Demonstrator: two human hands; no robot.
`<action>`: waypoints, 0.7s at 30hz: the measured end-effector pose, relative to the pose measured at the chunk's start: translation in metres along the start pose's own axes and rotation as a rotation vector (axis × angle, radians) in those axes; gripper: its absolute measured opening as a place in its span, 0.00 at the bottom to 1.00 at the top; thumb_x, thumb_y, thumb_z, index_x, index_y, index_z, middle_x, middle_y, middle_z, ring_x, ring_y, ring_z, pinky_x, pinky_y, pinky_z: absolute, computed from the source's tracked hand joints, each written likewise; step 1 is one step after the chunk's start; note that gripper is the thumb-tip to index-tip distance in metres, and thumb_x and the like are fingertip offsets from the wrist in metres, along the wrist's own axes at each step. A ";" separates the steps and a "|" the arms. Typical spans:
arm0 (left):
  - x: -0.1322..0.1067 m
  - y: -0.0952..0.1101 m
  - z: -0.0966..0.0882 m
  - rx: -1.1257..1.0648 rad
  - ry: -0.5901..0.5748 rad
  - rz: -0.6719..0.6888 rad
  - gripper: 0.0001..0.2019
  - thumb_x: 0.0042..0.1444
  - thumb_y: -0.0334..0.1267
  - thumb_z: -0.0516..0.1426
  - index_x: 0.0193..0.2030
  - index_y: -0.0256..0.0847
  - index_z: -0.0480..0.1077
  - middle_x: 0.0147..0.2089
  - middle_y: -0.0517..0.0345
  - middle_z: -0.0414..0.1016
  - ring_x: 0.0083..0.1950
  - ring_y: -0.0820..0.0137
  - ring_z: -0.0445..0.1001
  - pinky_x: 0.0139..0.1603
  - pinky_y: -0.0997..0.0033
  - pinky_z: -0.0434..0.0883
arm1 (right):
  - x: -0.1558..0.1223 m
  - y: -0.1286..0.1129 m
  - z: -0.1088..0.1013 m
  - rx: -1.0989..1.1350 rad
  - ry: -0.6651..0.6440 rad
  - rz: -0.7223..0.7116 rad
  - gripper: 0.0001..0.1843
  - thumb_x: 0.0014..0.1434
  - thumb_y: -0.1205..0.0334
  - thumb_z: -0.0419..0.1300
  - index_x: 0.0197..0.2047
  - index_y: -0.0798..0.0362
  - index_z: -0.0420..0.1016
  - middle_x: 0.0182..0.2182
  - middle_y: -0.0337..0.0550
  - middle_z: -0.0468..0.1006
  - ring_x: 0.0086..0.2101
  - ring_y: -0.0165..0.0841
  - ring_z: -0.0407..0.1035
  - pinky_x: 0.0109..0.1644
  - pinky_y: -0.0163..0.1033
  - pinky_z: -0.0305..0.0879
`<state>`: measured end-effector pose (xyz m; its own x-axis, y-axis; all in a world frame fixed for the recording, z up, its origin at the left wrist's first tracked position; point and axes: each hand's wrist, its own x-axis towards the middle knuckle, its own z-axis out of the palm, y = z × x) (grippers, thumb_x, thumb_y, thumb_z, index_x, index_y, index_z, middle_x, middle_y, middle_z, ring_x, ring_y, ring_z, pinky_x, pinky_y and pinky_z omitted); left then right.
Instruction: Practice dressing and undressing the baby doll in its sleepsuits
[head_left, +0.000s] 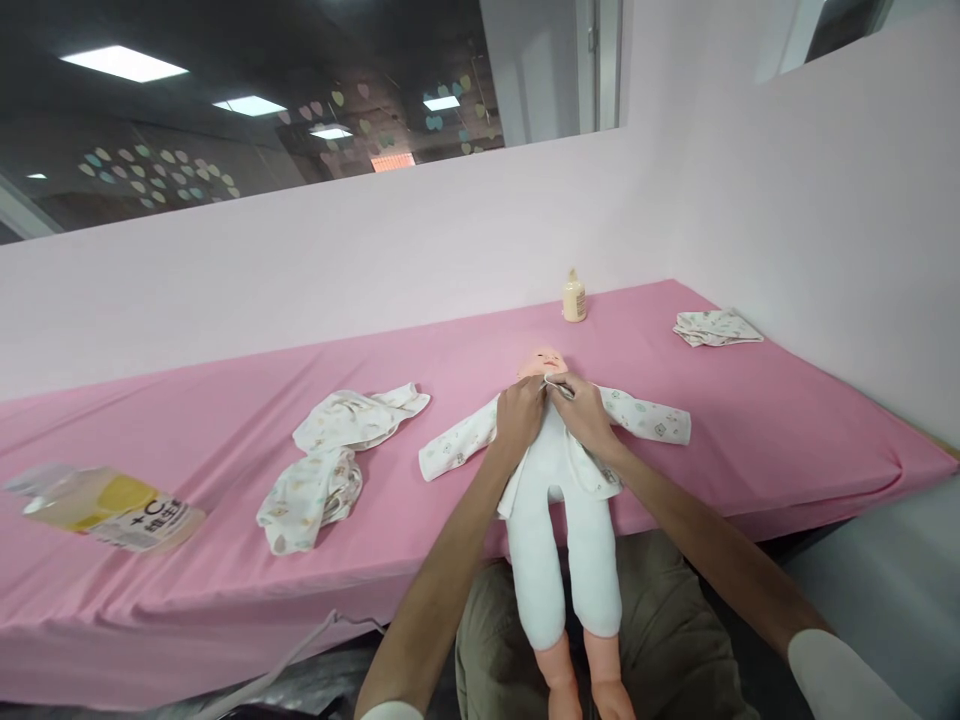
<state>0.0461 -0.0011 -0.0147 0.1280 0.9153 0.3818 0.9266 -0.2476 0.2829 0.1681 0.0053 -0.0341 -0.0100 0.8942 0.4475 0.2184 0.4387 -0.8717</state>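
A baby doll (564, 570) lies on its back, head toward the wall, its legs hanging over the table's front edge. It wears a white printed baby jacket (651, 417) with both sleeves spread out; the front is parted over a white body. At the neckline, below the doll's chin, my left hand (519, 412) is closed on the jacket's collar edge. My right hand (581, 408) pinches the collar's other side close beside it. Both sets of fingers nearly meet there, and they hide the exact spot of the collar that they grip.
Crumpled printed baby clothes (330, 455) lie left of the doll. A large bottle with a yellow label (112, 510) lies at the far left. Near the wall stands a cream pump bottle (574, 300); a folded printed cloth (718, 327) is at the right. Pink cloth (247, 400) covers the table.
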 end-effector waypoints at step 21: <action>0.015 -0.015 0.005 -0.456 -0.015 -0.125 0.14 0.60 0.39 0.47 0.29 0.39 0.70 0.35 0.55 0.76 0.37 0.68 0.71 0.38 0.71 0.65 | -0.005 0.008 -0.006 -0.180 -0.092 -0.110 0.22 0.57 0.71 0.50 0.53 0.52 0.73 0.49 0.45 0.78 0.50 0.36 0.70 0.58 0.43 0.62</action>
<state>0.0362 0.0181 -0.0171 0.0338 0.9507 0.3084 0.6859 -0.2465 0.6847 0.1754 0.0036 -0.0426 -0.1307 0.8497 0.5107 0.3812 0.5187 -0.7653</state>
